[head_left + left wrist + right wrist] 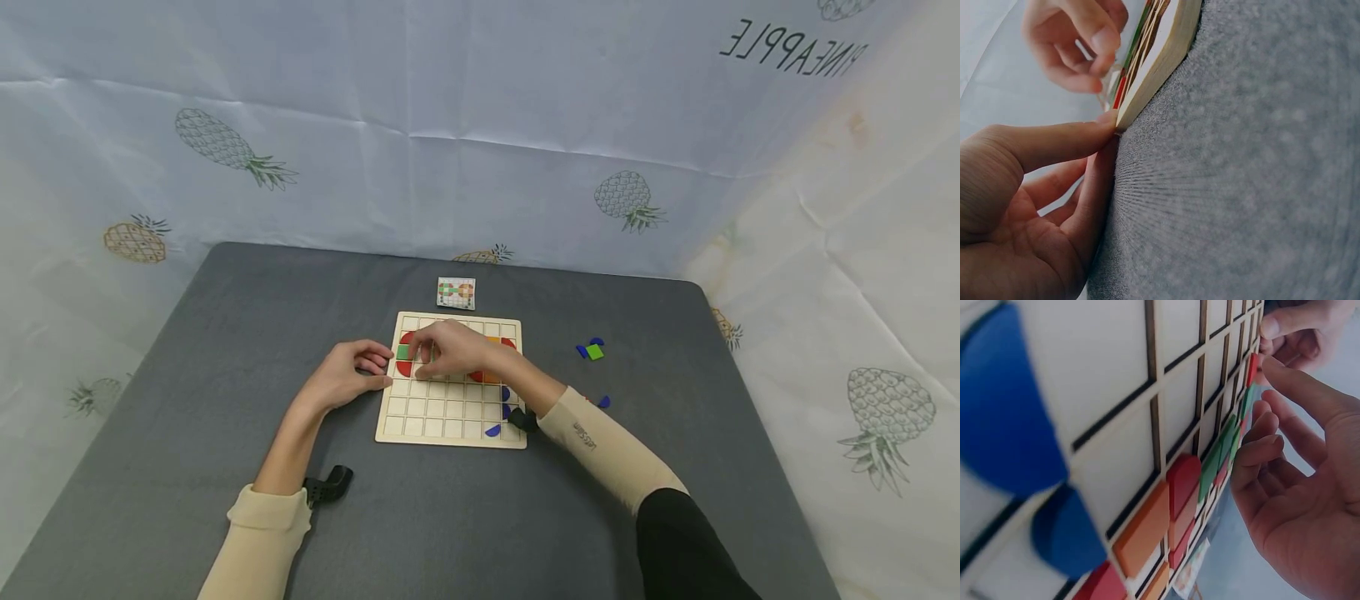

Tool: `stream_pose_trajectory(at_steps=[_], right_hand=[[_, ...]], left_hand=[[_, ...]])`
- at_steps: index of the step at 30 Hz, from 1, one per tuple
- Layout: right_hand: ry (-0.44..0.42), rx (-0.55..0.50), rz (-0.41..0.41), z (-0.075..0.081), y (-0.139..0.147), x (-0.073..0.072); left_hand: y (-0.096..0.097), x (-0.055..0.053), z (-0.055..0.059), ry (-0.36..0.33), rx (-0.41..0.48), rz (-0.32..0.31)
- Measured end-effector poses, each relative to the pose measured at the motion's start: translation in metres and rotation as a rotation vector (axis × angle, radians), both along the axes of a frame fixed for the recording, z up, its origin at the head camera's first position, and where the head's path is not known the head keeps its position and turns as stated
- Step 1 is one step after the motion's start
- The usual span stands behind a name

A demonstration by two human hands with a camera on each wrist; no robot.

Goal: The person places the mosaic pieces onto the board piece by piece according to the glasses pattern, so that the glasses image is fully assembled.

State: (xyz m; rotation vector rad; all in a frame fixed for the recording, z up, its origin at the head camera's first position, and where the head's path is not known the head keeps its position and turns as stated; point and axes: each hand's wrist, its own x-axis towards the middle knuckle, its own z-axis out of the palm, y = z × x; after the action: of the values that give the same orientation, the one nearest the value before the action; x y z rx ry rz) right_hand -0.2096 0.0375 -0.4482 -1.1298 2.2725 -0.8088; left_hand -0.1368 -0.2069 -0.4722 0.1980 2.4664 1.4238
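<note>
A wooden grid board (435,428) lies on the dark table. My left hand (347,377) rests at its left edge, with thumb and fingertips touching the rim; the left wrist view shows the thumb (1066,139) against the board's side. Over the board's upper left squares hovers my right hand (452,348), its thumb and forefinger apart. No piece shows between them in the right wrist view. Near those fingers sit a green piece (402,352) and a red rounded piece (404,367). Orange pieces (1142,528) and red ones lie farther right, partly hidden by the right hand and forearm.
A small pattern card (456,292) lies behind the board. Blue rounded pieces (492,431) are on the board's lower right. To the right on the table are a bright green piece (595,352) and several blue ones (603,402). A pineapple-print cloth (375,192) hangs behind.
</note>
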Motion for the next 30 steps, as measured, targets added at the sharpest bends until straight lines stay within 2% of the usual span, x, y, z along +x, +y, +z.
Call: stream_pose_trajectory(at_steps=[11,18,23,30], right_hand=[[-0.029,-0.036,-0.06,0.01,0.038,0.009],[-0.029,-0.059,-0.145,0.015,0.077,0.02],[-0.028,-0.017,-0.195,0.018,0.108,0.03],[-0.075,0.048,-0.242,0.017,0.153,0.045]], left_hand=[[0.001,0.001,0.0,-0.003,-0.009,0.008],[0.003,0.0,0.001,0.0,-0.008,0.005],[0.003,0.0,0.001,-0.005,-0.012,0.013],[0.003,0.001,0.001,-0.014,-0.019,0.016]])
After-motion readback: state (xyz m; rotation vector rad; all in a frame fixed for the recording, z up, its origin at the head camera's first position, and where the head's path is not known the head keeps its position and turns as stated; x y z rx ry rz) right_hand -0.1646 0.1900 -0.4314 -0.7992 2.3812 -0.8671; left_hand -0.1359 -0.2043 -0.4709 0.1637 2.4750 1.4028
